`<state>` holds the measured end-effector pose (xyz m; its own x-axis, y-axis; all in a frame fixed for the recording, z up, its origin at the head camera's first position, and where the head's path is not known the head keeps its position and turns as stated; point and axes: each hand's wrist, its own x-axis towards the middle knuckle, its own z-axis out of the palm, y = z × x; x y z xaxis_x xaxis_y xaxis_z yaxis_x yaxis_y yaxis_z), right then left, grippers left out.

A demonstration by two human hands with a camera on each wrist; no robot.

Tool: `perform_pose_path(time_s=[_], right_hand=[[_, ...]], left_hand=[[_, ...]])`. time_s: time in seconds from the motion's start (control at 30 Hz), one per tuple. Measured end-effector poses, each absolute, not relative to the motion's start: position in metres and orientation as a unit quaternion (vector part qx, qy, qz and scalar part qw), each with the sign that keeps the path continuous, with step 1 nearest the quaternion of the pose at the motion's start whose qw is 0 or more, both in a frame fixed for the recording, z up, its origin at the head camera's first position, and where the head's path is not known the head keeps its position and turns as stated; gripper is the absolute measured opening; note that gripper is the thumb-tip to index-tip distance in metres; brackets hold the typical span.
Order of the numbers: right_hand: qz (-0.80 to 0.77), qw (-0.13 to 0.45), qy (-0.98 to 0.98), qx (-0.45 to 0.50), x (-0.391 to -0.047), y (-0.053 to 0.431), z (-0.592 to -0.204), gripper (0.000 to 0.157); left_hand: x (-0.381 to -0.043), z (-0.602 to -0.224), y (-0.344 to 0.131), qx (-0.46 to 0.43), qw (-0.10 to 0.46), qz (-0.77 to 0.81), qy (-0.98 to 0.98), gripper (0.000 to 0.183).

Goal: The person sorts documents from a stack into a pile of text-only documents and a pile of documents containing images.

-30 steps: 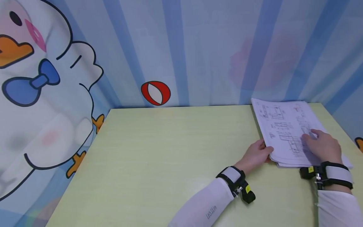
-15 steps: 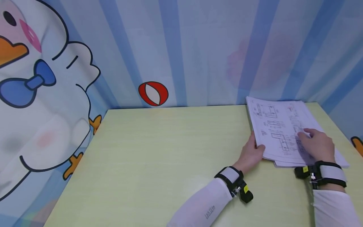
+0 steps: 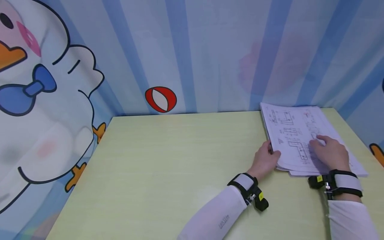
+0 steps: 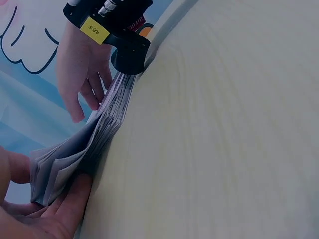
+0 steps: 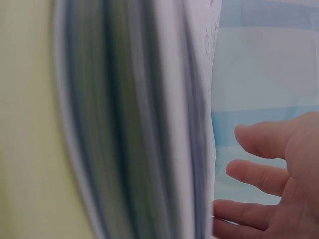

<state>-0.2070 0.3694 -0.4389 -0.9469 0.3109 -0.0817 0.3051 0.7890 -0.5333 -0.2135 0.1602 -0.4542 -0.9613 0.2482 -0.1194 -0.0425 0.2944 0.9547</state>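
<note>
A thick stack of white paper sheets (image 3: 292, 140) with line drawings on the top sheet lies at the right of the table. My left hand (image 3: 265, 161) grips the stack's near left edge, thumb on top and fingers underneath. In the left wrist view, the left hand (image 4: 47, 214) has the paper corner (image 4: 60, 164) between thumb and fingers, and the sheets bow up and fan apart there. My right hand (image 3: 331, 153) lies over the top sheet with fingers extended. In the right wrist view, the fingers (image 5: 259, 177) are spread and loosely straight, the lower fingertips right at the paper.
The pale yellow table (image 3: 168, 166) extends left of the stack. Behind it hangs a blue striped curtain (image 3: 222, 56) with a printed ball (image 3: 161, 99) and a printed white duck (image 3: 60, 110) at the left. Each wrist wears a black strapped camera (image 3: 261, 201).
My left hand has shifted a little left and farther along the stack's edge, its fingers going beneath. The right hand has slid slightly left over the top sheet. The head view has turned slightly right.
</note>
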Motion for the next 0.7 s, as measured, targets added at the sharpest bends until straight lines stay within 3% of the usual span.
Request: perform_pose_path(time_s=[0.27, 0.7], right_hand=[[0.256, -0.016, -0.958, -0.129, -0.208, 0.367, -0.439, 0.076], [0.301, 0.013, -0.947, -0.11, -0.214, 0.348, -0.44, 0.071]], left_hand=[[-0.219, -0.453, 0.159, 0.041, 0.107, 0.605, 0.788, 0.037], [-0.228, -0.457, 0.144, -0.012, 0.12, 0.64, 0.759, 0.021]])
